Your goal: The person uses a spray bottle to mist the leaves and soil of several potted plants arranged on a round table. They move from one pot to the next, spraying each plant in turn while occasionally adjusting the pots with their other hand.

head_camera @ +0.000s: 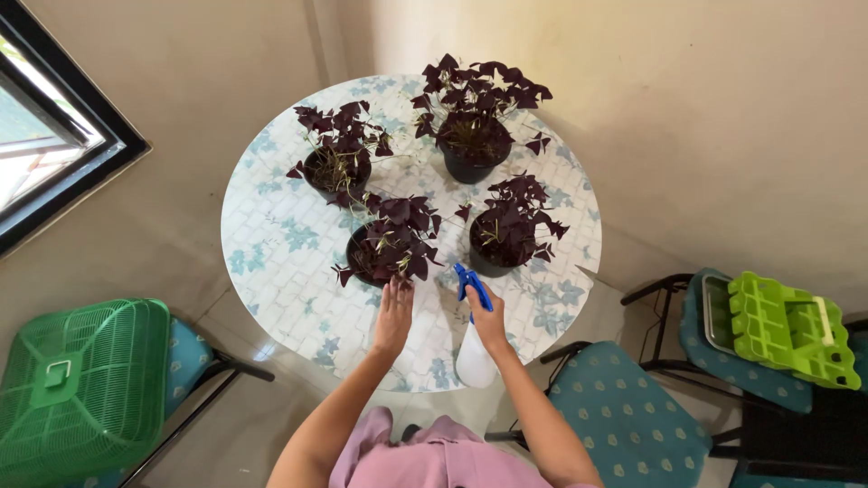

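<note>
**Two hands at a table of purple plants**

At far left a window (50, 136) is cut off by the frame. Below it a green basket (81, 389) sits on a chair whose seat is mostly hidden under it.

The round table (280, 262) carries four black pots of dark purple leaves; the foliage hides the soil and most of each rim. The left hand (394, 314) lies flat and released, fingers stretched toward the near-left pot (387, 244), fingertips at its leaves; whether they touch the pot itself cannot be told.

The right hand (489, 323) is clenched around the neck of a spray bottle (474, 357), held over the table's near edge. Its blue nozzle (467, 278) points toward the near-right pot (506, 230), and the hand covers the trigger, so it is perhaps being squeezed.

Farther right, a teal chair (624, 416) stands beside the table. A green crate (787, 330) rests on another chair, cut off at the frame's edge.
</note>
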